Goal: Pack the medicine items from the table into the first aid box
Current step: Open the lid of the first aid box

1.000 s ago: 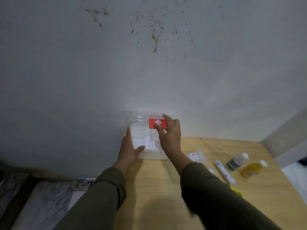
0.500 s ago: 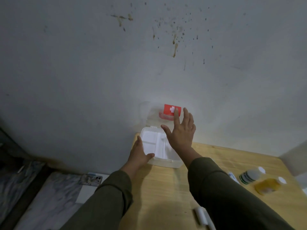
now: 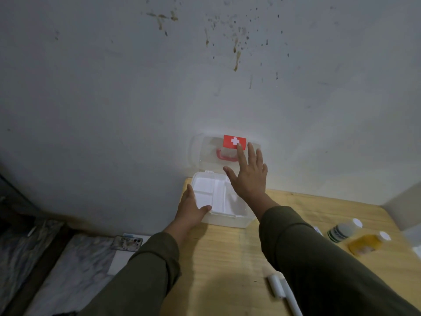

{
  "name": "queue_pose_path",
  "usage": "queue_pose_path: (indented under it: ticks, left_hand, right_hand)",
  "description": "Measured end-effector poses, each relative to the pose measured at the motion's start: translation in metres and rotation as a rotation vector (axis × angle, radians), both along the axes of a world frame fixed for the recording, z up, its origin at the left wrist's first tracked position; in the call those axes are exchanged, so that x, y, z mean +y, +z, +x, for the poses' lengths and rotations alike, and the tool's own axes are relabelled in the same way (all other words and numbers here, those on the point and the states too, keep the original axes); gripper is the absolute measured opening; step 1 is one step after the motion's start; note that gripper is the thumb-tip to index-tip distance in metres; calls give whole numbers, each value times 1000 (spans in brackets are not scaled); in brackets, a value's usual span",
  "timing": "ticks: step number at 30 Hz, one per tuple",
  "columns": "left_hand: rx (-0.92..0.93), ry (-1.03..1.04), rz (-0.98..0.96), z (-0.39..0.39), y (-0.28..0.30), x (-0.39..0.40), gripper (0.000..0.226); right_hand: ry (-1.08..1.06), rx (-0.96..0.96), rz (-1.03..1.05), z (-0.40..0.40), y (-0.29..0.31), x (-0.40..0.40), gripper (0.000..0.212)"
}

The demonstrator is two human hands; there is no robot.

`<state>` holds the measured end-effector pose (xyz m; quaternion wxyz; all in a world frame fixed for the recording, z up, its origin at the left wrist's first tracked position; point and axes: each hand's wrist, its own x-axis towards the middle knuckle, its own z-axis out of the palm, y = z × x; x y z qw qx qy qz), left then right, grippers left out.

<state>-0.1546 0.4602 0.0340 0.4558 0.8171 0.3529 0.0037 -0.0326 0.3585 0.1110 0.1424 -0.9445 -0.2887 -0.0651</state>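
Clear plastic formed the first aid box [image 3: 224, 213], which stood open at the far left corner of the pale wooden worktop [image 3: 230, 254], its white divided tray showing inside. Its transparent lid [image 3: 205, 151] leaned back against the wall [image 3: 114, 87], showing a red handle [image 3: 225, 156] and a red label with a white cross [image 3: 234, 141]. The left hand [image 3: 190, 207] rested on the box's near left corner, fingers along the side and thumb on the rim, its grip loose and partly open. The right hand [image 3: 249, 176] was spread flat with fingers apart, the fingertips against the raised lid, holding nothing.

To the right, partly behind the right sleeve [image 3: 319, 258], lay a white bottle with a green label [image 3: 342, 230] and, just beside it, a yellow bottle with a white cap [image 3: 366, 244]. A white tube [image 3: 279, 287] lay at the near edge, next to that sleeve. Both arms crossed the worktop in front of the box.

The wall was grey and spattered with brown stains high up. Left of the worktop, lower down, lay a phone in a patterned case [image 3: 127, 242] on a marbled surface [image 3: 68, 270].
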Motion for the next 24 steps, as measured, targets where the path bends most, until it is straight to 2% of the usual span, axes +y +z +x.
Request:
queue_pose_path:
  ticks: [13,19,24]
  left_hand:
    - [-21,29,2,-1,4,2,97]
    - [-78,100,49,-5,9,-16,97]
    - [-155,175,170,-15,21,-47,93]
  right_hand:
    - [-47,38,51,-4,5,-26,70]
    - [-97,62,53,-8,6,-57,69]
    - [-102,92,73,-11,1,-90,69]
